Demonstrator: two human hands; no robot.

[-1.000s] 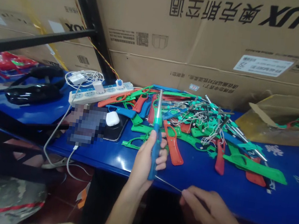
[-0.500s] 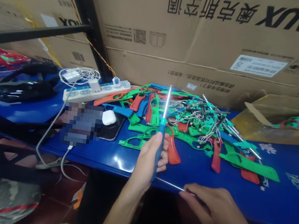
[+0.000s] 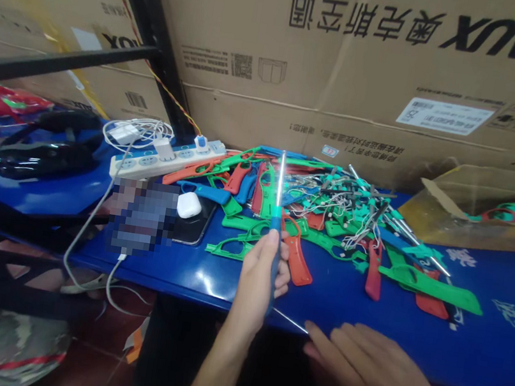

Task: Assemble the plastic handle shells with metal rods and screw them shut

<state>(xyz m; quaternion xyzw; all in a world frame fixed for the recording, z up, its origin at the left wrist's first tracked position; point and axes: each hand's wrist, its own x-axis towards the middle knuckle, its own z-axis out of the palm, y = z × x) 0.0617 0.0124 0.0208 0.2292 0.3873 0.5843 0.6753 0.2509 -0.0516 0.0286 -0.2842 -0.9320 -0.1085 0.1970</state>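
My left hand [image 3: 258,277] is wrapped round the dark blue handle of a long-nosed lighter [image 3: 280,187], whose silver tube points up. A thin metal shaft, seemingly a screwdriver [image 3: 290,322], reaches from my closed right hand [image 3: 349,355] to the lower end of the lighter's handle. My right fingers hide the screwdriver's handle, and whether its tip touches the lighter I cannot tell. Behind my left hand lies a heap of lighter parts [image 3: 334,198]: green, red and blue handle shells, white wires and silver tubes. A red shell [image 3: 298,260] is nearest my left fingers.
The blue table [image 3: 470,354] carries a power strip [image 3: 145,165] with white cables, a phone [image 3: 194,230] with a white earbud case [image 3: 188,205] on it, and an open carton [image 3: 471,218] at right. Large cardboard boxes [image 3: 355,59] stand behind; a black rack post [image 3: 142,21] rises at left.
The lighter has tilted slightly left at its tip, and its lower end has shifted a little right. My right hand has turned and moved slightly closer along the shaft, leaving less metal showing.
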